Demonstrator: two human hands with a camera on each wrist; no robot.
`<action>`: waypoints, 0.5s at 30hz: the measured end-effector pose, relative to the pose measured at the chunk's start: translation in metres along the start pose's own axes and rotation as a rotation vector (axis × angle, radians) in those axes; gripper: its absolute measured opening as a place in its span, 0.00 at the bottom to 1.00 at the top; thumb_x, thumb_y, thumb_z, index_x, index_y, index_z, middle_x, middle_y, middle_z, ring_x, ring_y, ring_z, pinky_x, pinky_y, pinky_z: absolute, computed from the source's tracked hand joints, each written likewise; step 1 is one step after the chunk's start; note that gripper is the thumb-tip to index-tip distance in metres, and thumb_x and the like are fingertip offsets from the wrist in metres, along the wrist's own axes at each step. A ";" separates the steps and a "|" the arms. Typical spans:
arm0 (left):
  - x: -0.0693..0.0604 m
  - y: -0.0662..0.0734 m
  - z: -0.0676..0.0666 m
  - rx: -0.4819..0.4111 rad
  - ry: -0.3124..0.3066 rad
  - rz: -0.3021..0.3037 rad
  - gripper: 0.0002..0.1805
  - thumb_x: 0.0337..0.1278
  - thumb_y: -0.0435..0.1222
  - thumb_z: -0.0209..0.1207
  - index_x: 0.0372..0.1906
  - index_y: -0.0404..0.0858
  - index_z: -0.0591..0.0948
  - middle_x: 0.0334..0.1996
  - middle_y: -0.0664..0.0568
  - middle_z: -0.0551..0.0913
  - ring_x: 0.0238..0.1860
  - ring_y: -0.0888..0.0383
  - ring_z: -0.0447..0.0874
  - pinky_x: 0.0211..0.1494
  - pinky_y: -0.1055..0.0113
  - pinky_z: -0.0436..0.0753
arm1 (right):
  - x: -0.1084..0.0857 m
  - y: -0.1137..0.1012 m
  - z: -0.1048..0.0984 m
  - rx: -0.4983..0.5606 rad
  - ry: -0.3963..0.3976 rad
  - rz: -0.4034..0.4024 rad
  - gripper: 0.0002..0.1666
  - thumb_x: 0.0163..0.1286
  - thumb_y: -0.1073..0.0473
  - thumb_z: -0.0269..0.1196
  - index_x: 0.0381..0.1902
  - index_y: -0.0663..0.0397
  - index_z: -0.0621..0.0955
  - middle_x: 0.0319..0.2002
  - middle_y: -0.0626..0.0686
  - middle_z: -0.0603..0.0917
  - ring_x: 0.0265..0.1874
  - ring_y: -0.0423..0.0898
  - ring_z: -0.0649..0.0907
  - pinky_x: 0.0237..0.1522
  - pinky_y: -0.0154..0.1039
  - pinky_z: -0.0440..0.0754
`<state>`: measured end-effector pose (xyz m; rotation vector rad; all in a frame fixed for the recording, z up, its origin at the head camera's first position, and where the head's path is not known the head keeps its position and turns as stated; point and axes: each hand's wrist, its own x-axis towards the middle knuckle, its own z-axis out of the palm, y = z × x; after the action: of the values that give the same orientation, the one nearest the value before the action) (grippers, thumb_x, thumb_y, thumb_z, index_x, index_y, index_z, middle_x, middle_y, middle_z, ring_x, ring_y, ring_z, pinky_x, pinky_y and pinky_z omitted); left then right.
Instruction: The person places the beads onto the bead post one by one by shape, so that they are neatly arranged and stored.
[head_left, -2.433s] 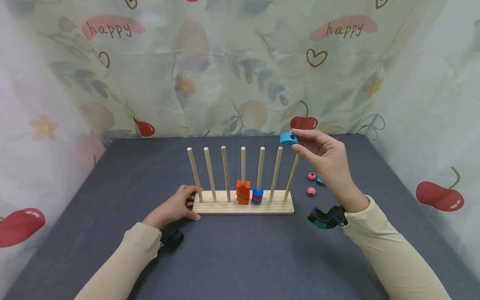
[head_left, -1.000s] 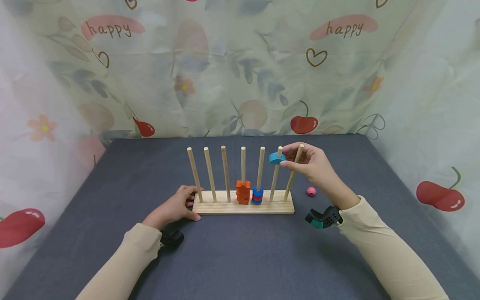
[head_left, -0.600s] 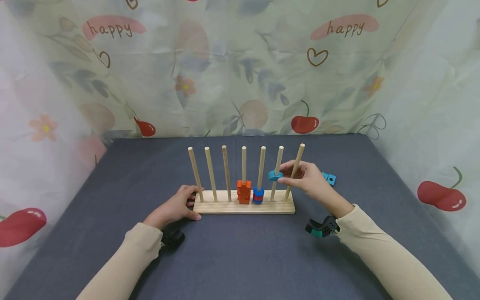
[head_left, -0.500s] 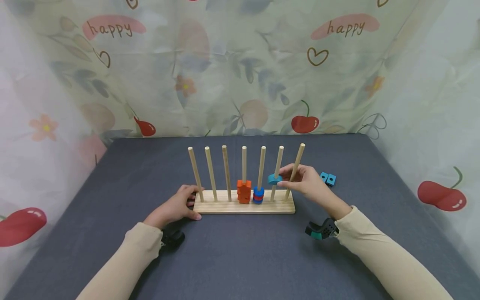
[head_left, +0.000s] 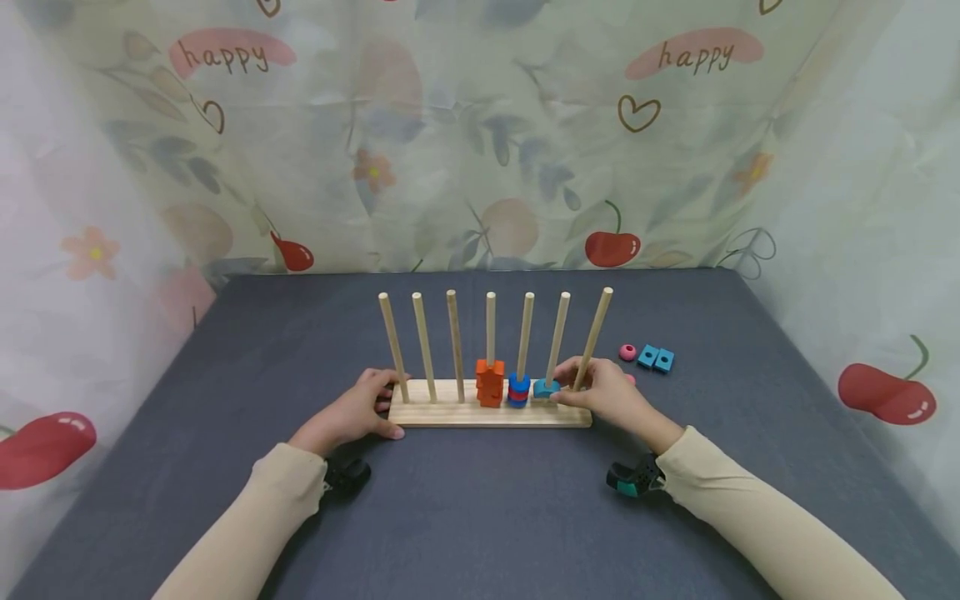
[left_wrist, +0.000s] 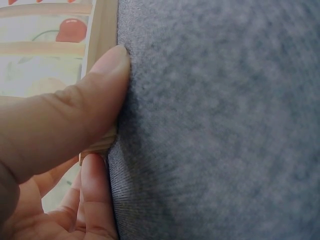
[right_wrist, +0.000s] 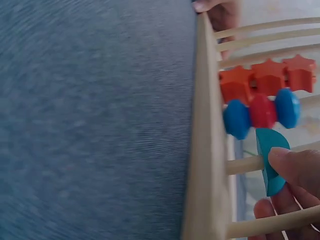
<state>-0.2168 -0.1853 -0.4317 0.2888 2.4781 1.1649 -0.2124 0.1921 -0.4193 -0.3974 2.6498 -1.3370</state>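
A wooden peg board (head_left: 465, 417) with a row of upright pegs lies on the dark cloth. My left hand (head_left: 356, 411) grips its left end, thumb (left_wrist: 100, 85) along the front edge and fingers behind. My right hand (head_left: 611, 393) pinches a light-blue half-round block (right_wrist: 270, 140) threaded on the second peg from the right. In the right wrist view a short stretch of peg shows between block and base. Orange star-shaped blocks (head_left: 490, 385) are stacked on the middle peg. Beside them, blue and red discs (head_left: 517, 390) fill the bottom of another peg.
Right of the board lie a pink bead (head_left: 627, 352) and two blue square blocks (head_left: 656, 358). Another pink bead (head_left: 632, 379) is mostly hidden by my right hand. A patterned curtain (head_left: 450, 150) hangs behind the table.
My right hand has brought the light-blue block over the second peg from the right, threaded it on and slid it down near the base. The left hand stays put.
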 end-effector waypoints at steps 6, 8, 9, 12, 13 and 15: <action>-0.001 0.002 0.000 -0.001 -0.006 0.002 0.45 0.41 0.30 0.74 0.69 0.38 0.66 0.60 0.37 0.60 0.61 0.40 0.67 0.61 0.49 0.73 | 0.001 0.006 0.006 -0.037 0.002 0.010 0.15 0.57 0.56 0.73 0.41 0.54 0.84 0.38 0.53 0.86 0.36 0.45 0.82 0.38 0.39 0.80; -0.002 0.003 0.000 -0.004 -0.007 -0.003 0.45 0.41 0.30 0.74 0.69 0.38 0.66 0.60 0.38 0.60 0.61 0.40 0.67 0.62 0.48 0.73 | 0.002 0.007 0.007 -0.051 0.003 0.017 0.15 0.57 0.56 0.73 0.41 0.54 0.84 0.37 0.53 0.86 0.36 0.45 0.81 0.39 0.39 0.80; -0.002 0.004 0.000 -0.004 -0.005 -0.009 0.45 0.42 0.30 0.74 0.69 0.38 0.66 0.60 0.38 0.60 0.61 0.40 0.67 0.62 0.49 0.73 | 0.003 0.008 0.007 -0.058 0.002 0.021 0.15 0.56 0.56 0.73 0.40 0.53 0.84 0.36 0.52 0.85 0.36 0.45 0.81 0.39 0.39 0.80; -0.002 0.005 0.000 -0.001 -0.005 -0.014 0.45 0.41 0.30 0.74 0.69 0.38 0.66 0.59 0.38 0.60 0.61 0.40 0.67 0.61 0.48 0.73 | 0.004 0.008 0.009 -0.083 0.003 0.029 0.14 0.55 0.56 0.74 0.39 0.52 0.84 0.35 0.51 0.85 0.36 0.45 0.80 0.40 0.40 0.79; -0.002 0.005 0.000 -0.002 -0.003 -0.016 0.45 0.41 0.30 0.74 0.69 0.38 0.66 0.59 0.38 0.60 0.61 0.40 0.67 0.61 0.48 0.73 | 0.004 0.008 0.009 -0.091 0.002 0.030 0.14 0.55 0.56 0.74 0.38 0.52 0.84 0.35 0.51 0.85 0.35 0.45 0.80 0.40 0.40 0.79; -0.002 0.005 0.000 -0.005 -0.006 -0.011 0.45 0.41 0.29 0.74 0.69 0.38 0.66 0.59 0.38 0.60 0.61 0.40 0.67 0.62 0.48 0.73 | 0.004 0.008 0.010 -0.106 0.003 0.028 0.14 0.54 0.56 0.74 0.38 0.52 0.84 0.35 0.51 0.85 0.35 0.45 0.80 0.40 0.40 0.80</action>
<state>-0.2150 -0.1829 -0.4274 0.2758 2.4685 1.1640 -0.2153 0.1880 -0.4317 -0.3694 2.7264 -1.1934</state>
